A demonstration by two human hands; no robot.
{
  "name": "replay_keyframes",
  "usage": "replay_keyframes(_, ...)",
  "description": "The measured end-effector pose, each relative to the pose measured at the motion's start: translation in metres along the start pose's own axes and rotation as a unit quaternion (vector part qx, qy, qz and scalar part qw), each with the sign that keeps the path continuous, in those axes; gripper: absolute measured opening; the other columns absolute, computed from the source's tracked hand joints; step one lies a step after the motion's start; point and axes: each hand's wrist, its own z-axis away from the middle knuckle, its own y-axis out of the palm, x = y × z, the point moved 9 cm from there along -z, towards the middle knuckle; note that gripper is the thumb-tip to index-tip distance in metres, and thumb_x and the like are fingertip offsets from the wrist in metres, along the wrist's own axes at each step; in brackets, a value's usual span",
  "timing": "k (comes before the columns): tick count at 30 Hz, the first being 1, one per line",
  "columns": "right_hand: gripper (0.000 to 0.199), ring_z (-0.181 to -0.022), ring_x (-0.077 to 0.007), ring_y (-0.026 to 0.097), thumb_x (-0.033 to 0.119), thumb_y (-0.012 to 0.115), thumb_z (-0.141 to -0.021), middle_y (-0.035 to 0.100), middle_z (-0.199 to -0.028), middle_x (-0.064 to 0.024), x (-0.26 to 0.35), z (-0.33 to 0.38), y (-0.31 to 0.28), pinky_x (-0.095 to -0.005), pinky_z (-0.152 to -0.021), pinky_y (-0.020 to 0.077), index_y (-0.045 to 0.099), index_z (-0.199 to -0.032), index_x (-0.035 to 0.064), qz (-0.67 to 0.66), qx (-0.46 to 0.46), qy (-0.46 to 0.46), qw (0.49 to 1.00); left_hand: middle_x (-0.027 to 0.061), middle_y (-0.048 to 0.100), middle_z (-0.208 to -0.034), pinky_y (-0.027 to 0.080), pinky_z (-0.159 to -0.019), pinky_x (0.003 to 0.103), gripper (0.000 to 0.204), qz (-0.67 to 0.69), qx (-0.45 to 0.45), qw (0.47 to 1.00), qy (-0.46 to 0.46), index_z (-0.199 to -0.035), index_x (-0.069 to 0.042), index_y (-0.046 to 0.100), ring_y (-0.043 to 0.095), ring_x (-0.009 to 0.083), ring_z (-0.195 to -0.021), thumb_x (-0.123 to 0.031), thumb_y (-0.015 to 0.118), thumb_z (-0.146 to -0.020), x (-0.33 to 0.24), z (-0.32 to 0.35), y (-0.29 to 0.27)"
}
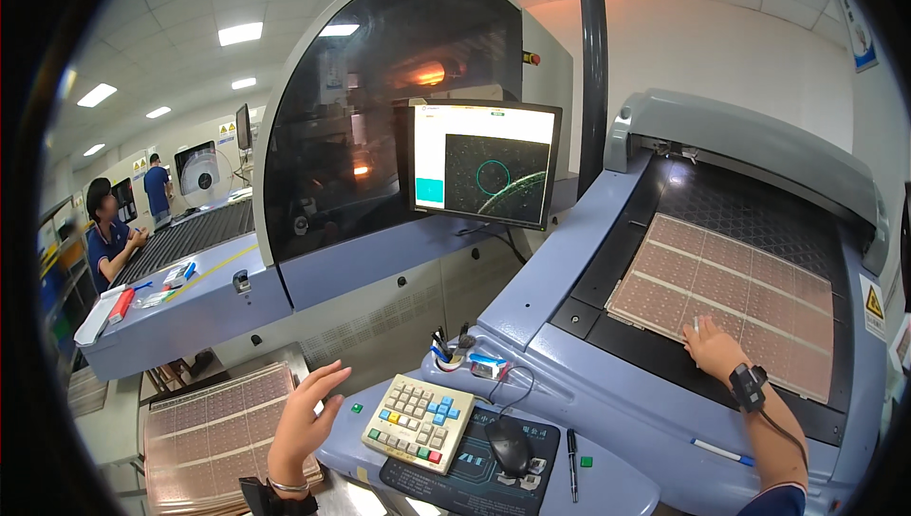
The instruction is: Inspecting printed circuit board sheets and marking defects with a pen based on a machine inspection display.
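My left hand (306, 418) is raised with its fingers apart, holding nothing. It hovers by a stack of copper-brown circuit board panels (213, 431) at the lower left, left of the keypad. My right hand (714, 347) rests at the near edge of another copper-brown circuit board panel (731, 288) lying on the black machine bed (797, 203). Its fingers are bent together around something small and whitish, too small to name. The panel carries pale stripes and a grid of small patterns.
Between my arms are a beige keypad (418, 423), a black mouse (510, 447) on a dark mat, a pen (572, 466) and a pen holder (449, 353). A monitor (484, 165) shows a circle over a dark picture. Two people stand at the far left.
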Motion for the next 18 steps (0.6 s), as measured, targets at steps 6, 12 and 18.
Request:
replay_keyframes(6,0.022,-0.091,-0.0305,0.066,0.009,0.058,-0.084,0.065,-0.104,-0.0224,-0.010,-0.021,-0.057,-0.0322,-0.065,0.0583,0.055,-0.104,0.0004,0.151,-0.076,0.033,0.985,0.0150,0.058,-0.133,0.050,-0.095,0.037,0.042,-0.020,0.035,0.994,0.099,-0.125,-0.008,0.064,0.060,0.0310,-0.117,0.003,0.062,-0.085,-0.079,-0.006,0.005)
replay_keyframes(12,0.011,-0.080,-0.0251,0.064,0.005,0.058,-0.083,0.063,-0.081,-0.0107,-0.050,-0.033,-0.088,-0.0316,-0.063,0.0562,0.056,-0.093,0.0060,0.085,-0.107,0.088,0.987,0.0119,0.060,-0.129,0.051,-0.092,0.039,0.042,0.132,0.146,0.952,0.236,-0.125,-0.011,0.064,0.061,0.0289,-0.113,0.001,0.064,-0.085,-0.165,-0.004,0.067)
replay_keyframes(18,0.029,-0.093,-0.0306,0.068,0.004,0.052,-0.092,0.068,-0.099,-0.0162,-0.121,-0.018,-0.221,-0.0399,-0.079,0.0554,0.061,-0.120,0.0069,-0.076,-0.279,0.104,0.952,0.0087,0.058,-0.133,0.050,-0.092,0.037,0.044,0.141,0.231,0.909,0.318,-0.129,-0.013,0.063,0.060,0.0279,-0.112,-0.001,0.063,-0.086,-0.205,0.010,0.136)
